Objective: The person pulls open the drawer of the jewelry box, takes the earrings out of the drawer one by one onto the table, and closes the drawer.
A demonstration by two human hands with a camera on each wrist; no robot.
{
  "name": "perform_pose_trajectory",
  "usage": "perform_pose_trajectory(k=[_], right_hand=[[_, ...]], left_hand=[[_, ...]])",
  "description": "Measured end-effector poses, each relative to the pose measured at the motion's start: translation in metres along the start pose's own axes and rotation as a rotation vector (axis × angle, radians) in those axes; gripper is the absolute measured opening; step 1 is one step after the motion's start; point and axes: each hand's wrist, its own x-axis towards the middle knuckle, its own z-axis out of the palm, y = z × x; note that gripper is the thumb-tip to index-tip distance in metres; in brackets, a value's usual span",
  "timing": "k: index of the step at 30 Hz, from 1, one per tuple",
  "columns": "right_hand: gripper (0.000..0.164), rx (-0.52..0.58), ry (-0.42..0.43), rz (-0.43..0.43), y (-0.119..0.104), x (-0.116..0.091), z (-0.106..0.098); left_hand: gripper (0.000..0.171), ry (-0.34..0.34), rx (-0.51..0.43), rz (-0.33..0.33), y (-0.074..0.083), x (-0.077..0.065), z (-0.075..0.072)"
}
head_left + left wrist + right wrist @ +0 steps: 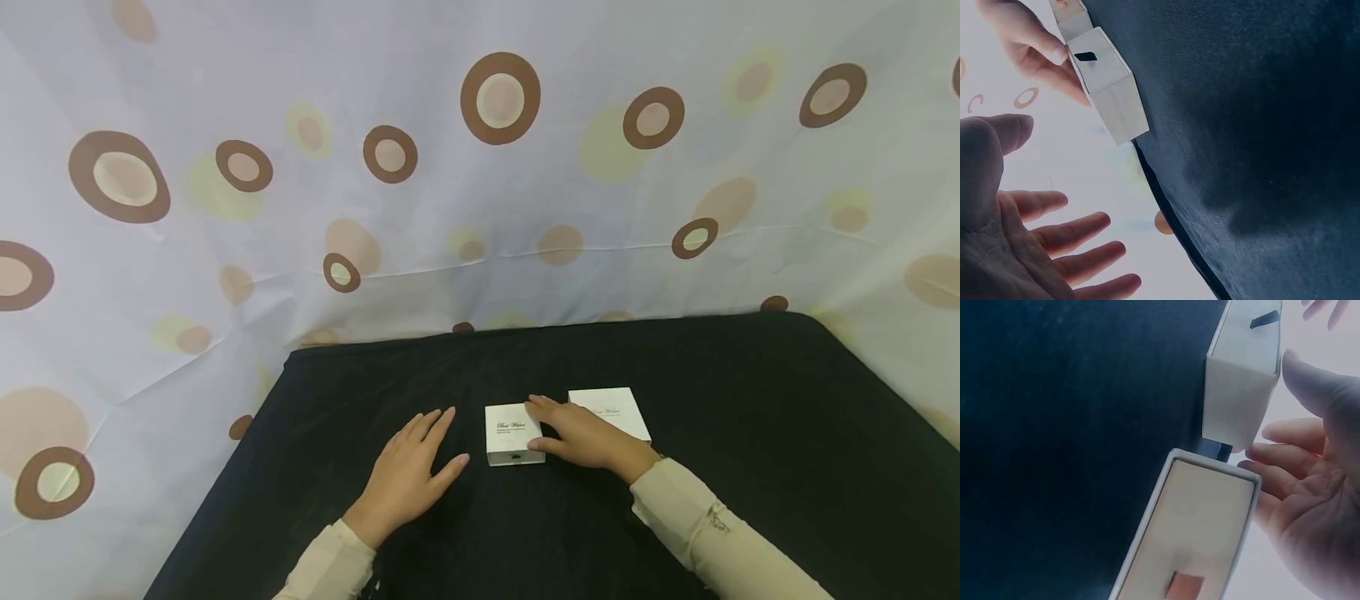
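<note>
A small white box (513, 432) printed "Best Wishes" sits on the black cloth; its front carries a dark pull tab (1085, 56). My right hand (581, 433) reaches over its right side, the thumb by the front corner and the fingertips by the top edge. The fingers look relaxed rather than curled round it. A second white box (611, 410), with a brown tab (1185, 585) on its front, lies to the right, partly behind that hand. My left hand (405, 477) hovers left of the first box, fingers spread, holding nothing.
Black cloth (360, 383) covers the table. Behind it hangs a pale curtain (450, 200) with brown rings and coloured spots. The table's far edge runs just beyond the boxes.
</note>
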Motion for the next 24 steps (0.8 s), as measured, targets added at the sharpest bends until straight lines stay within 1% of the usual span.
perform_pose_trajectory(k=[7,12,15,21,24], right_hand=[[0.063,-0.004,-0.011,0.002,-0.0018,0.0022,-0.0012],[0.063,-0.026,-0.013,0.004,-0.0016,0.0016,-0.0019],[0.062,-0.025,-0.019,0.013,-0.0032,0.0011,0.0],[0.061,-0.011,-0.03,0.013,-0.0066,0.0015,0.0043],[0.061,-0.008,-0.017,0.01,-0.0066,0.0018,0.0026]], left_hand=[[0.072,-0.009,0.003,0.012,0.0014,0.0024,-0.0001],[0.072,-0.011,-0.006,0.017,0.0021,0.0031,0.0014],[0.071,-0.023,-0.034,0.018,0.0019,0.0015,0.0031],[0.071,-0.08,-0.135,-0.017,0.0018,-0.0038,0.0046],[0.071,-0.081,-0.161,-0.013,0.0036,-0.0027,0.0034]])
